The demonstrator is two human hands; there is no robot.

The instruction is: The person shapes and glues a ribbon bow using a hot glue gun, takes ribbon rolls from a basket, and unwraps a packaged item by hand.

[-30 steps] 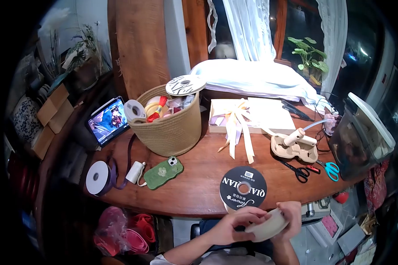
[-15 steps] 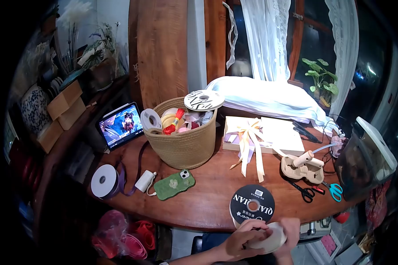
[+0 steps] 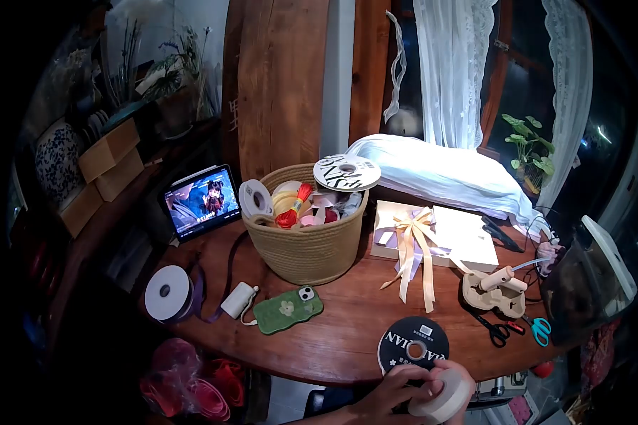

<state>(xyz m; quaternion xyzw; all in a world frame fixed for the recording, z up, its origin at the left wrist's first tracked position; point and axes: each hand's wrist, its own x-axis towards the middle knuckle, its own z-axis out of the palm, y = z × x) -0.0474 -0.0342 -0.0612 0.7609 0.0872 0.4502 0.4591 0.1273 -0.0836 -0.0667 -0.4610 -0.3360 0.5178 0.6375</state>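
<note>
Close to the table's front edge, my left hand (image 3: pixel 391 393) and my right hand (image 3: pixel 463 377) both grip a cream-white roll of ribbon or tape (image 3: pixel 441 409). My left fingertips press at the roll's near face and centre, while my right fingers curl round its far and right side. Just beyond the hands lies a black ribbon spool (image 3: pixel 397 338) with white lettering, flat on the table, its lower part hidden by my fingers. Farther off, a box (image 3: pixel 468 237) carries a peach and lilac ribbon bow (image 3: pixel 416 230) with tails hanging over the front.
A woven basket (image 3: pixel 301 251) holds ribbon spools and red cord. On the left are a tablet (image 3: pixel 200 202), a white spool (image 3: pixel 167 292), a small white device (image 3: pixel 239 300) and a green phone (image 3: pixel 288 309). Black scissors (image 3: pixel 498 333), teal scissors (image 3: pixel 541 330) and a cardboard tray (image 3: pixel 500 301) lie right.
The view has shifted, so the table things sit slightly lower and mostly farther right. The cream-white roll has turned in my hands, showing more of its edge; both hands still hold it.
</note>
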